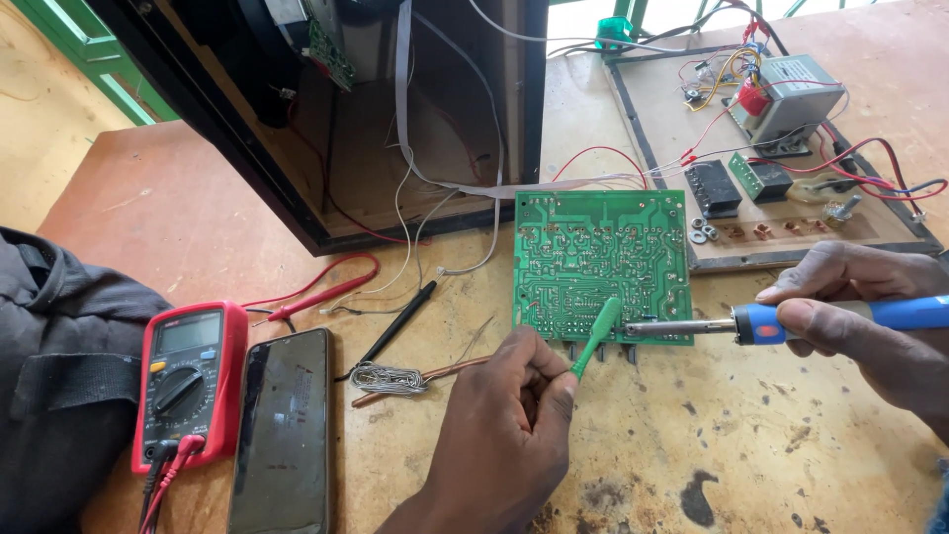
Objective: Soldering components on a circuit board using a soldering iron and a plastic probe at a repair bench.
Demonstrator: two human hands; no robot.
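From the head view, the left hand (509,420) comes up from the lower edge and pinches a thin green tool (596,338) between thumb and fingers, its tip lying on the lower edge of a green circuit board (600,259). The right hand (865,311) enters from the right, closed around the blue handle of a soldering iron (791,321), whose metal shaft lies level and points left, its tip meeting the green tool at the board's lower edge. The board lies solder side up on the worn wooden tabletop (751,445), near its middle, with white and red wires running from its top edge to an open black speaker cabinet (336,109) behind it. To the right of the board lies a flat panel (791,148) carrying a grey transformer (786,99), small black parts and red and yellow wires. Left of the left hand, a coil of solder wire (388,378) rests on the tabletop, with a black probe (400,321) just above it and a red probe (316,297) further left. A dark phone (285,425) lies face up beside a red multimeter (188,386), and a dark grey bag (59,386) fills the left edge.
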